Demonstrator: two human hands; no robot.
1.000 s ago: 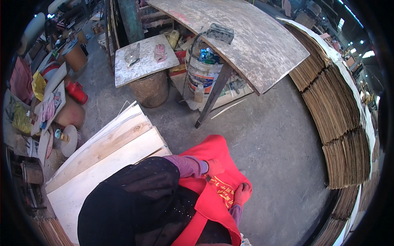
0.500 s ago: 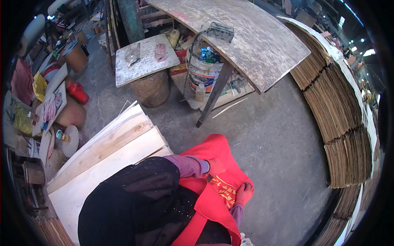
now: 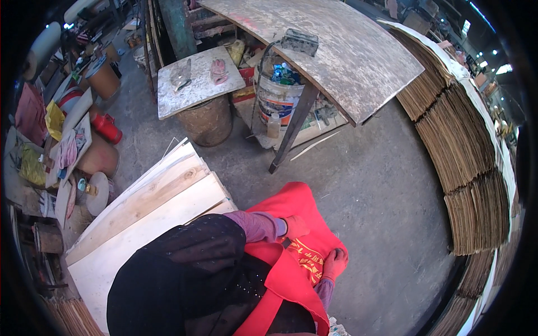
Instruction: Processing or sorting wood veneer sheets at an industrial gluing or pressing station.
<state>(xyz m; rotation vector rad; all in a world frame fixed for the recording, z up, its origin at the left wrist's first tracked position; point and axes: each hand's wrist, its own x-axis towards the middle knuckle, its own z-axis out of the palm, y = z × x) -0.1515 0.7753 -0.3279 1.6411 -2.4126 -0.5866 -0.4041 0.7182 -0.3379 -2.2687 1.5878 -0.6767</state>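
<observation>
Both of my hands, in red-pink gloves, rest on the red apron (image 3: 305, 203) spread over my lap. My left hand (image 3: 296, 227) lies on its upper part, below a purple sleeve; the glove blends into the cloth and its fingers cannot be made out. Close to the apron's right edge, my right hand (image 3: 335, 264) lies over the cloth with its fingers bent and slightly apart, and I see nothing held in it. Yellow lettering runs across the apron between the hands. A dark, sheer cloth (image 3: 179, 274) covers much of the lower left.
Pale wood sheets (image 3: 151, 215) lie stacked at my left. Ahead stand a large worn table (image 3: 347, 42), a board (image 3: 202, 84) bearing gloves on a drum (image 3: 207, 122), and a bucket (image 3: 276, 103). Tall stacks of brown veneer (image 3: 457, 134) line the right. A red flask (image 3: 105, 127) stands far left.
</observation>
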